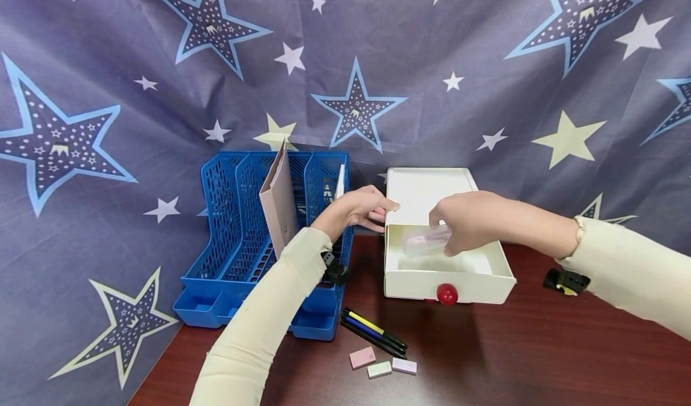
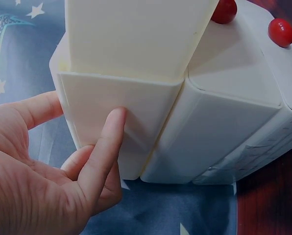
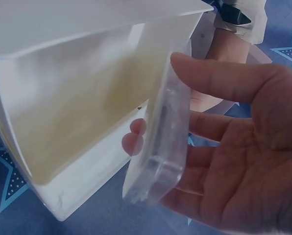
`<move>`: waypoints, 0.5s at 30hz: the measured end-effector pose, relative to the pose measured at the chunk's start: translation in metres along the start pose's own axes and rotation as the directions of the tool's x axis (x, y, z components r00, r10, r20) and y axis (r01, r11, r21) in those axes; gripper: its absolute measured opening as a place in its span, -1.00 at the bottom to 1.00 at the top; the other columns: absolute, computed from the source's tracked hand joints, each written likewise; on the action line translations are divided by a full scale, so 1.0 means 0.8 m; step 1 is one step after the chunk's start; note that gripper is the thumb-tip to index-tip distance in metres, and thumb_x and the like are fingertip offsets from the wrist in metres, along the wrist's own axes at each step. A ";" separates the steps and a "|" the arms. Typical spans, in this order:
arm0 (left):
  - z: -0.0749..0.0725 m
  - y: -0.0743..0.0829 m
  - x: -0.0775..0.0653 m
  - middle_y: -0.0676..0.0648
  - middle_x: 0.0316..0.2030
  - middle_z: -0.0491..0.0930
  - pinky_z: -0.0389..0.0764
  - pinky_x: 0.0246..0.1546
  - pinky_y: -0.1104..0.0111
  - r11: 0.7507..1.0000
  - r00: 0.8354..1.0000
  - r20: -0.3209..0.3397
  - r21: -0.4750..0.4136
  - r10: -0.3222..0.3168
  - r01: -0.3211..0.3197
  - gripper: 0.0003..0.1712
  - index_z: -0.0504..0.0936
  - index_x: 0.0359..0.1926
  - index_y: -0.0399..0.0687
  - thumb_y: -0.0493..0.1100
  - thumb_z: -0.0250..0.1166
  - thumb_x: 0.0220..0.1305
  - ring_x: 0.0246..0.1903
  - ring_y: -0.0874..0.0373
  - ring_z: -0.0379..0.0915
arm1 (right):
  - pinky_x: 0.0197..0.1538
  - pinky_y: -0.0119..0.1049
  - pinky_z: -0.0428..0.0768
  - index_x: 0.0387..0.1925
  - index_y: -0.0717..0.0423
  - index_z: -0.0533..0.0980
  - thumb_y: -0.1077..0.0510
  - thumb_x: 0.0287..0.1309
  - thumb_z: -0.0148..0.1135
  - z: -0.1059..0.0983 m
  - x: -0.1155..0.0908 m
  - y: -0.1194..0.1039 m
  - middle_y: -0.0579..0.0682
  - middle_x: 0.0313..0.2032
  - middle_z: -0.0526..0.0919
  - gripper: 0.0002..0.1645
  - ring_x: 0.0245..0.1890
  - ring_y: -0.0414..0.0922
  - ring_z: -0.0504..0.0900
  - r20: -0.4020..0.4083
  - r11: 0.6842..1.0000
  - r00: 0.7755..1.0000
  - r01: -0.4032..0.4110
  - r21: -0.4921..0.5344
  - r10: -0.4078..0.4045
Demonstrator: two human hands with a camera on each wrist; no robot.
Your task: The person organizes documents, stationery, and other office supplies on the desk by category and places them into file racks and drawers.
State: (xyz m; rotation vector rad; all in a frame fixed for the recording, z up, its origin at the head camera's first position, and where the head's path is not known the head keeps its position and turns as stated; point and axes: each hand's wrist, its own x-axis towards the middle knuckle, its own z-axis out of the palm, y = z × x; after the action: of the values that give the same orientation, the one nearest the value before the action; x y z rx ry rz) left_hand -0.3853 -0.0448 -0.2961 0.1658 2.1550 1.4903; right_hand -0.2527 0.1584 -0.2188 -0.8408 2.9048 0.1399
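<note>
A white drawer cabinet (image 1: 426, 190) stands on the table, its top drawer (image 1: 415, 285) pulled out by a red knob's length and more. My right hand (image 1: 475, 223) holds a small clear plastic case (image 3: 168, 142) over that drawer, thumb on one side and fingers on the other. The case looks see-through, and its contents are blurred. My left hand (image 1: 364, 208) steadies the cabinet at its left side. In the left wrist view, a fingertip (image 2: 117, 115) lies against the side wall and the thumb reaches over the top edge.
Left of the cabinet stands a blue file rack (image 1: 221, 262) with a beige folder (image 1: 281, 208). In front lie several pens (image 1: 372, 331), a pink eraser (image 1: 362, 358), a pale green eraser (image 1: 379, 369) and a lilac eraser (image 1: 404, 366). A starry cloth (image 1: 410, 28) hangs behind.
</note>
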 end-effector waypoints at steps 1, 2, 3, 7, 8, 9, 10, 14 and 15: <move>0.000 0.000 0.000 -0.08 -0.37 0.68 0.80 -0.17 0.14 1.000 1.000 -0.001 0.004 0.000 0.000 -0.83 0.63 -0.26 -0.27 -0.20 0.34 0.38 -0.41 0.17 0.64 | -0.07 0.04 0.65 0.00 0.10 0.66 0.07 -0.06 0.55 0.000 0.001 0.000 -0.04 -0.24 0.73 -0.48 -0.21 -0.07 0.64 0.004 1.000 1.000 0.000 -0.009 0.000; 0.000 0.000 0.000 -0.10 -0.34 0.69 0.80 -0.17 0.14 1.000 1.000 -0.002 0.006 0.000 0.000 -0.81 0.63 -0.22 -0.30 -0.20 0.33 0.38 -0.41 0.17 0.64 | -0.06 0.04 0.66 0.00 0.10 0.66 0.08 -0.06 0.55 -0.001 0.002 -0.001 -0.02 -0.21 0.74 -0.48 -0.20 -0.06 0.65 0.007 1.000 1.000 0.001 -0.016 -0.001; 0.000 0.000 0.000 -0.12 -0.30 0.69 0.80 -0.18 0.15 1.000 1.000 -0.004 0.008 0.000 0.000 -0.79 0.63 -0.18 -0.33 -0.20 0.33 0.38 -0.41 0.17 0.64 | -0.06 0.04 0.66 0.00 0.10 0.66 0.08 -0.06 0.55 0.000 0.003 -0.001 0.00 -0.18 0.75 -0.49 -0.19 -0.06 0.66 0.009 1.000 1.000 0.001 -0.024 -0.001; 0.001 0.000 -0.001 -0.18 -0.21 0.70 0.81 -0.20 0.16 1.000 1.000 -0.008 0.010 -0.002 0.002 -0.72 0.61 -0.07 -0.38 -0.19 0.33 0.39 -0.41 0.17 0.63 | -0.05 0.03 0.67 0.00 0.10 0.67 0.10 -0.06 0.52 0.000 0.009 -0.003 0.02 -0.14 0.76 -0.50 -0.20 -0.05 0.67 0.028 0.999 1.000 -0.004 -0.035 0.005; 0.001 -0.001 -0.001 -0.17 -0.22 0.70 0.81 -0.21 0.17 1.000 1.000 -0.009 0.011 -0.003 0.003 -0.73 0.61 -0.09 -0.37 -0.19 0.33 0.39 -0.41 0.17 0.63 | -0.06 0.02 0.67 0.00 0.11 0.67 0.11 -0.07 0.51 0.001 0.010 -0.004 0.02 -0.14 0.76 -0.50 -0.21 -0.05 0.67 0.032 0.999 0.999 -0.004 -0.036 0.005; 0.001 -0.001 -0.001 -0.15 -0.25 0.69 0.81 -0.22 0.17 1.000 1.000 -0.010 0.010 -0.004 0.005 -0.75 0.62 -0.11 -0.36 -0.19 0.32 0.39 -0.41 0.17 0.63 | -0.08 0.00 0.67 -0.01 0.11 0.67 0.13 -0.08 0.50 0.001 0.011 -0.004 0.01 -0.15 0.76 -0.50 -0.22 -0.06 0.66 0.035 0.999 0.999 -0.005 -0.037 0.006; 0.001 -0.001 -0.001 -0.14 -0.27 0.69 0.81 -0.22 0.18 1.000 1.000 -0.010 0.009 -0.005 0.005 -0.77 0.62 -0.14 -0.33 -0.19 0.32 0.39 -0.41 0.17 0.63 | -0.11 -0.02 0.67 -0.02 0.12 0.67 0.14 -0.10 0.49 0.002 0.012 -0.005 0.01 -0.17 0.76 -0.50 -0.24 -0.07 0.65 0.038 0.999 0.999 -0.006 -0.037 0.007; 0.001 -0.001 -0.001 -0.06 -0.39 0.67 0.78 -0.06 0.08 1.000 1.000 -0.012 0.005 -0.007 0.007 -0.83 0.63 -0.30 -0.22 -0.18 0.33 0.39 -0.42 0.17 0.63 | -0.25 -0.14 0.63 -0.10 0.12 0.67 0.19 -0.18 0.45 0.003 0.015 -0.007 -0.02 -0.27 0.74 -0.54 -0.34 -0.11 0.58 0.045 0.999 0.999 -0.003 -0.047 0.005; 0.001 -0.001 -0.001 -0.05 -0.41 0.67 0.74 0.01 0.04 1.000 1.000 -0.013 0.001 -0.007 0.007 -0.82 0.63 -0.33 -0.21 -0.18 0.34 0.39 -0.42 0.17 0.63 | -0.28 -0.16 0.61 -0.11 0.12 0.67 0.20 -0.19 0.45 0.003 0.016 -0.008 -0.02 -0.29 0.73 -0.55 -0.36 -0.11 0.56 0.048 0.999 0.999 -0.005 -0.049 0.007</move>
State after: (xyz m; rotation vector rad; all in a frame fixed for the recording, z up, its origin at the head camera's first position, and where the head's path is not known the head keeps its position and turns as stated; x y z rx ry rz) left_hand -0.3841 -0.0445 -0.2968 0.1486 2.1650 1.4898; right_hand -0.2598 0.1469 -0.2236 -0.8247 2.8700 0.2298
